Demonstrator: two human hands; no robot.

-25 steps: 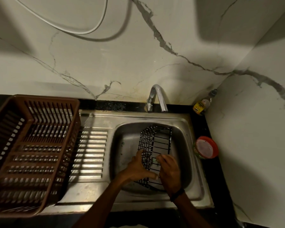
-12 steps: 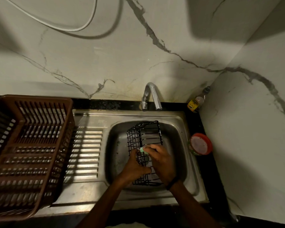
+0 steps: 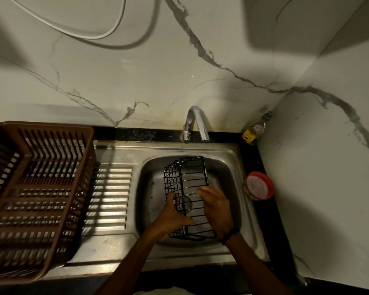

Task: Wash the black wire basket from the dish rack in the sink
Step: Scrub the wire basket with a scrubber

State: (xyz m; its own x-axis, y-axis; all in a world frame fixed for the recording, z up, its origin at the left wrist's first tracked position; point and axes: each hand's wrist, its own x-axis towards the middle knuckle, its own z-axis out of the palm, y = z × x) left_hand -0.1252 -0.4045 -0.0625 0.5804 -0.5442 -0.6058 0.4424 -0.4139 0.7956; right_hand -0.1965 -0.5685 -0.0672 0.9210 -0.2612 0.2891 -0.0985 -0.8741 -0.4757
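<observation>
The black wire basket (image 3: 186, 177) lies on its side in the steel sink (image 3: 232, 167). My left hand (image 3: 174, 216) grips its left wire wall, thumb over the top edge. My right hand (image 3: 216, 206) lies on the basket's upper side and holds a small green scrubber (image 3: 197, 195), of which only a corner shows at the fingertips. The near end of the basket sits between my two wrists. The brown plastic dish rack (image 3: 36, 188) stands on the left of the counter.
The chrome tap (image 3: 195, 123) stands behind the sink, and no water is seen running. A ribbed steel drainboard (image 3: 111, 199) lies between rack and sink. A red-lidded tub (image 3: 258, 186) and a small yellow-labelled bottle (image 3: 254, 132) stand at the right, by the corner wall.
The basket has turned so more of its gridded left wall faces up. My right hand has slid with the scrubber along the basket's top wires. My left hand keeps its grip.
</observation>
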